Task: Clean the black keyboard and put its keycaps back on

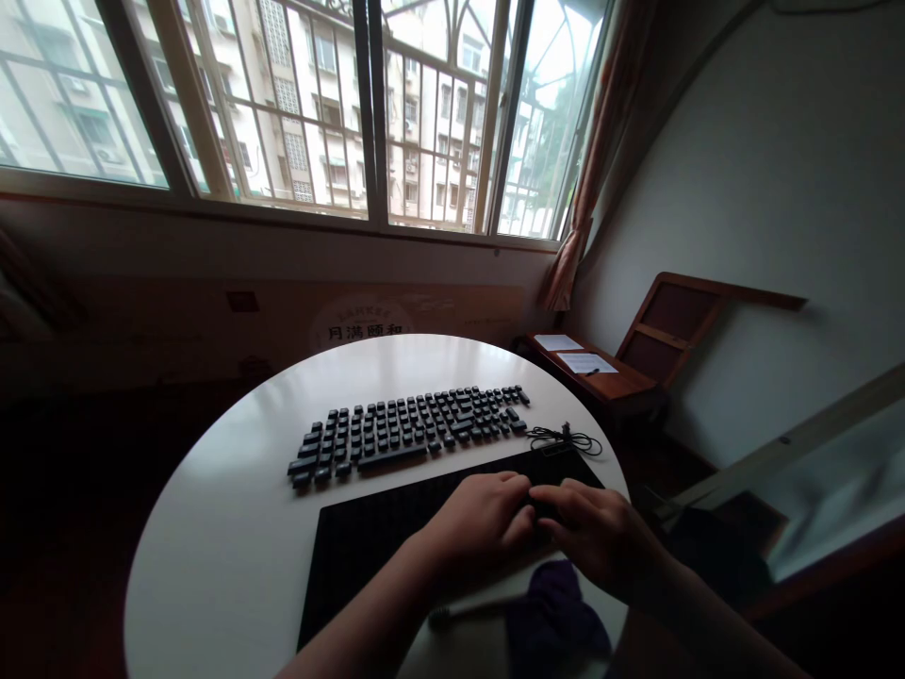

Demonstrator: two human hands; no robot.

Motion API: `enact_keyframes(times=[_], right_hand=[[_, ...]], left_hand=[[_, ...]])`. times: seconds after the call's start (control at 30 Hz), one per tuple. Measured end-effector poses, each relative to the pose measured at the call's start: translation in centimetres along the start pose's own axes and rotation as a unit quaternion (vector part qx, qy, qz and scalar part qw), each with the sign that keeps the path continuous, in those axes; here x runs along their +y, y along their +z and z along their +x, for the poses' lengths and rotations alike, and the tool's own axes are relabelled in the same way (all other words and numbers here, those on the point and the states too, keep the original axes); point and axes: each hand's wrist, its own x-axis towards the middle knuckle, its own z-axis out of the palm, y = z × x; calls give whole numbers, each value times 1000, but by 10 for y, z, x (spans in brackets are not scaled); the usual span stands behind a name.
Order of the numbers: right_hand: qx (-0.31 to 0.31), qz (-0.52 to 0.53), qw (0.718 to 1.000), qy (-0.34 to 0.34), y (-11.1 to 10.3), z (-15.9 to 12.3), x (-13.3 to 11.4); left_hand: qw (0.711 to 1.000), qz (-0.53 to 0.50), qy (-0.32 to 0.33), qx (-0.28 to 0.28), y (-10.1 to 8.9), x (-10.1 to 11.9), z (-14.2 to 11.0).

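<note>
Both hands meet over the right part of a black keyboard base (pixel 374 533), which lies on a white round table. My left hand (pixel 487 512) has its fingers curled inward, and my right hand (pixel 598 528) pinches with thumb and forefinger close beside it. Whatever sits between the fingertips is too dark and small to make out. Beyond the base, loose black keycaps (pixel 410 424) are laid out in keyboard order. A coiled black cable (pixel 566 438) rests at the base's far right corner. Below the hands lie a purple cloth (pixel 566 613) and a dark-bristled brush (pixel 442 616), partly in shadow.
The rounded edge of the white table (pixel 212 528) curves around the work. At the right stands a wooden chair (pixel 657 330) with paper sheets (pixel 586 363) and a pen on its seat. A barred window (pixel 431 123) fills the back wall, with a curtain (pixel 586 189) beside it.
</note>
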Motion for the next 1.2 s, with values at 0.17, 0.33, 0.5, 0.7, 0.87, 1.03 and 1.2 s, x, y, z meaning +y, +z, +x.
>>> enact_keyframes(times=[0.17,0.33,0.5,0.7,0.87,1.03,1.2], right_hand=[[-1,18,1000,-8,2,6,7],[-19,24,1000,-4,5,9,9],[-25,50,998,24,-3,17,16],[-33,12,986,164,-17,50,109],[-155,7,957,247,4,77,190],[-232,29,939,253,31,92,215],[-277,44,927,249,45,95,223]], left_hand=[[1000,-18,4,-6,2,-3,0],[1000,-24,-2,-13,5,-7,2],[998,9,-65,20,7,-14,3],[991,83,-109,-9,2,-19,5],[987,103,-91,-85,2,-13,5],[987,109,-80,-89,5,-14,3],[989,101,-73,-79,4,-15,1]])
